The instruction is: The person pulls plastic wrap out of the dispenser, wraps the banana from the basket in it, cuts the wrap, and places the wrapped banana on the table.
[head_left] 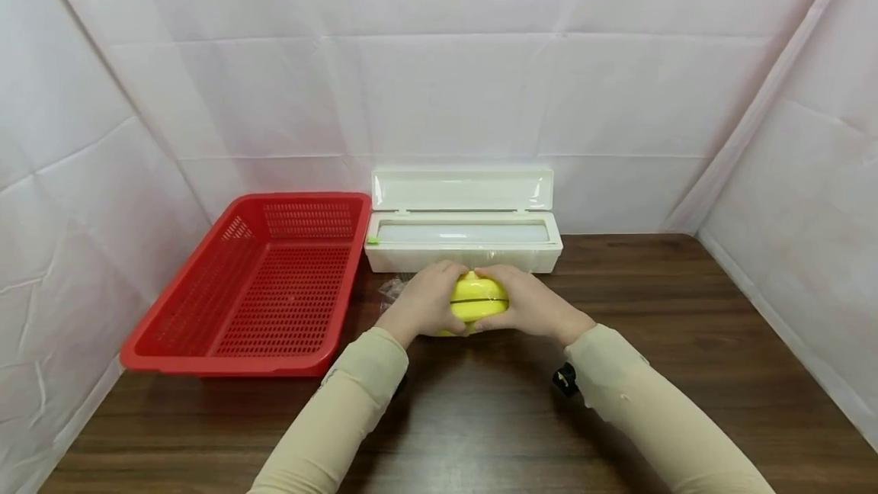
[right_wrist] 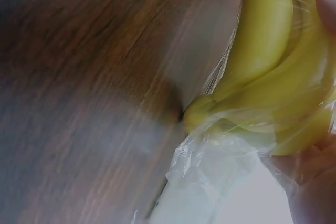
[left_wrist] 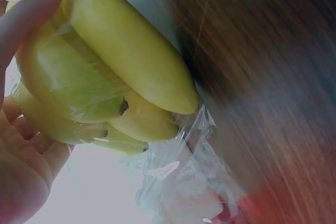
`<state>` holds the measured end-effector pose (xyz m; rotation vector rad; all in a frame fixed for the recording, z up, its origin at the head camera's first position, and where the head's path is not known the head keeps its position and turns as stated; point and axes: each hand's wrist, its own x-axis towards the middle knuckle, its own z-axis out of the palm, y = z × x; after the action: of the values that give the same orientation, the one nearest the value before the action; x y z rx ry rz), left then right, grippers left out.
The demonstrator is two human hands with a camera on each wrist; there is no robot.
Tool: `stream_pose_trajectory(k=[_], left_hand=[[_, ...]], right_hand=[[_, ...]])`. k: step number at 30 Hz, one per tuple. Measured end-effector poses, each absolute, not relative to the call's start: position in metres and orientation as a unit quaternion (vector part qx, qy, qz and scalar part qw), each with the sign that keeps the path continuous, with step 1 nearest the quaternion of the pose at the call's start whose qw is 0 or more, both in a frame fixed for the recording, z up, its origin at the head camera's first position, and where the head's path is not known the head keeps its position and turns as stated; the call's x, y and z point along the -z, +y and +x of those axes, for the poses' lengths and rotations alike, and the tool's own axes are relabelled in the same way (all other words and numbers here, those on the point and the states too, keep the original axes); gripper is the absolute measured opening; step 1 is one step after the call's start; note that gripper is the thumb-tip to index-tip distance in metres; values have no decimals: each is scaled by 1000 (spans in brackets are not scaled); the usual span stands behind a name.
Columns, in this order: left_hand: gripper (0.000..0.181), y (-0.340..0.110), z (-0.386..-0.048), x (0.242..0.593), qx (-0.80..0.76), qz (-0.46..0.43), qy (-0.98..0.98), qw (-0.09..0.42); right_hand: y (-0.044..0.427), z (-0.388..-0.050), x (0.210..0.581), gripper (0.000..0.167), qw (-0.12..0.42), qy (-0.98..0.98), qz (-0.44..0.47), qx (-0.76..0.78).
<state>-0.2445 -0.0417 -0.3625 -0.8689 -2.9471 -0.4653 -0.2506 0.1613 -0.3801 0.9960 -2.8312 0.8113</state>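
Note:
A bunch of yellow bananas [head_left: 479, 290] is held between both hands, just in front of a white cling film box [head_left: 463, 258]. My left hand [head_left: 427, 303] grips its left side, with the thumb on the near face and fingers behind. On the opposite side, my right hand [head_left: 533, 305] grips the stem end in the same way. Clear cling film [left_wrist: 184, 179] covers the bananas [left_wrist: 131, 45] and hangs loose and crumpled past their tips. Around the stem in the right wrist view, more film [right_wrist: 210, 163] bunches up. Fingers behind the fruit are partly hidden.
The box's lid [head_left: 463, 190] stands raised at the back, with the film roll [head_left: 463, 233] visible inside. At the left sits a red plastic basket [head_left: 291, 363] with slotted walls. Dark wooden table [head_left: 638, 303] extends to the right; white cloth walls [head_left: 439, 97] surround it.

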Motion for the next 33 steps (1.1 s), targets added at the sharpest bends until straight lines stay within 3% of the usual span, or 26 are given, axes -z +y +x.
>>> stream_pose_trajectory(k=[4,20,27,33], left_hand=[[91,-45,-245,360,173,-285,-943,12],[78,-55,-262,366,264,-273,-924,-33],[66,-54,-261,364,285,-276,-917,-46],[54,-54,-260,357,291,-262,-917,-79]], right_hand=[[161,-257,379,82,25,-906,321,-274],[154,-260,391,76,32,-896,260,-359],[156,-260,390,73,23,-898,248,-362],[158,-261,389,56,-8,-895,231,-382]])
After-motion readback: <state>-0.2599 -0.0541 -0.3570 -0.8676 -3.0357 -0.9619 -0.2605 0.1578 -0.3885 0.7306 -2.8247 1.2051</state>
